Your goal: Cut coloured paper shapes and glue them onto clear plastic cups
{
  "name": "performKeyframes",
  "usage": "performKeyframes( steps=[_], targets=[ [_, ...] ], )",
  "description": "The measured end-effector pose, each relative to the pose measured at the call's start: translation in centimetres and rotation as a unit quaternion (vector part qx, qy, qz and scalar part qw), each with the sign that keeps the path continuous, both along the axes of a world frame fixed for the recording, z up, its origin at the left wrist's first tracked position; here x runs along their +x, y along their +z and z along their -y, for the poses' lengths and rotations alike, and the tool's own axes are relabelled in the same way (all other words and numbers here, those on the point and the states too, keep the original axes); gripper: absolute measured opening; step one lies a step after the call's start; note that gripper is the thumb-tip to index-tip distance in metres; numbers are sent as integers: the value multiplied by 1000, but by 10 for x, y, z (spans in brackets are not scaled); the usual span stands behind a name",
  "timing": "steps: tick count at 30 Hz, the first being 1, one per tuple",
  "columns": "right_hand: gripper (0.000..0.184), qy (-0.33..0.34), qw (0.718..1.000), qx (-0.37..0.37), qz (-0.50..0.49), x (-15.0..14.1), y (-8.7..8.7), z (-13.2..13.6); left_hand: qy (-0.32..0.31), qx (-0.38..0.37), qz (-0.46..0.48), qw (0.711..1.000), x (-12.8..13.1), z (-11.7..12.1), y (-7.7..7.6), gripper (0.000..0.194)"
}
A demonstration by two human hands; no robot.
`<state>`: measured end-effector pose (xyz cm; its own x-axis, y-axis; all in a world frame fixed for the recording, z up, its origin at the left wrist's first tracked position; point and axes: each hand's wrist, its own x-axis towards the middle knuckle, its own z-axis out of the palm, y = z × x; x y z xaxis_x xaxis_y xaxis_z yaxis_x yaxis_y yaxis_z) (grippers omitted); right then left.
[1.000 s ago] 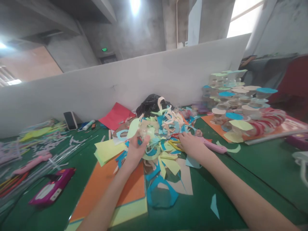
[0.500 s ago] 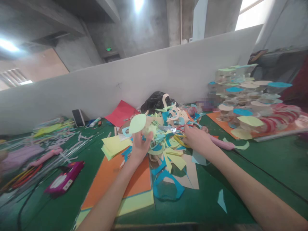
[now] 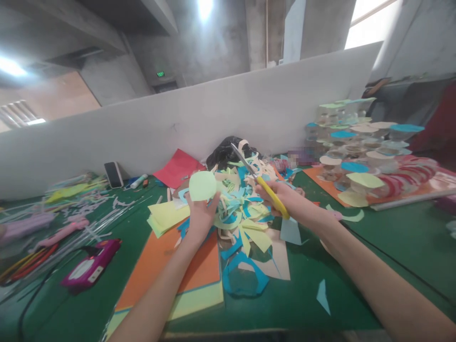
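Note:
Pinched in my left hand (image 3: 202,216) is a pale green paper cutout (image 3: 203,186) with a rounded outline, raised over the scrap pile. My right hand (image 3: 280,192) is closed on a pair of scissors (image 3: 272,195) with yellow handles. Their metal blades point up and away to the left, apart from the cutout, and look nearly closed. Beneath and between both hands lies a heap of paper scraps (image 3: 245,209) in blue, yellow, green and cream. My right forearm hides most of a pink tool with a black cord.
Orange and green paper sheets (image 3: 199,266) lie under my left forearm; yellow sheets (image 3: 167,213) sit beside it. Further left are a magenta device (image 3: 92,266), a phone (image 3: 114,174) and thin strips. Clear cups with paper discs (image 3: 354,167) stand stacked at right. A white partition (image 3: 171,123) runs behind.
My right hand has lifted the yellow-handled scissors above the scraps, blades now pointing up. The red handles seen at that hand before are out of sight. The green cutout has turned in my left hand.

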<state>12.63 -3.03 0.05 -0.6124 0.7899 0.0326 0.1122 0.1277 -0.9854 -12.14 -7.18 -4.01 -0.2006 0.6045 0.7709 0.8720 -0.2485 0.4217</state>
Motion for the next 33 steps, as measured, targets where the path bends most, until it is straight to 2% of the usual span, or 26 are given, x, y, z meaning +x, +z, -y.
performKeyframes(
  steps=[3,6,11,15,22,25,33],
  targets=[
    [39,79,996,-40,-16,1,4,13,19,-1,40,999,0,0,1,38],
    [46,92,995,-23,42,2,10,24,23,-3,49,999,1,0,2,39],
    [53,121,988,25,88,2,15,31,34,-1,-4,999,2,1,1,38],
    [55,142,986,17,84,0,15,34,32,5,-62,998,4,1,-5,40],
    [56,113,991,-35,70,-6,7,31,32,-4,-118,992,8,2,-8,47],
    [55,102,992,-30,69,-7,6,29,37,-8,-134,990,7,3,-7,46],
    [59,52,990,-17,128,-11,-1,19,28,-3,-96,995,5,0,-6,35]
  ],
)
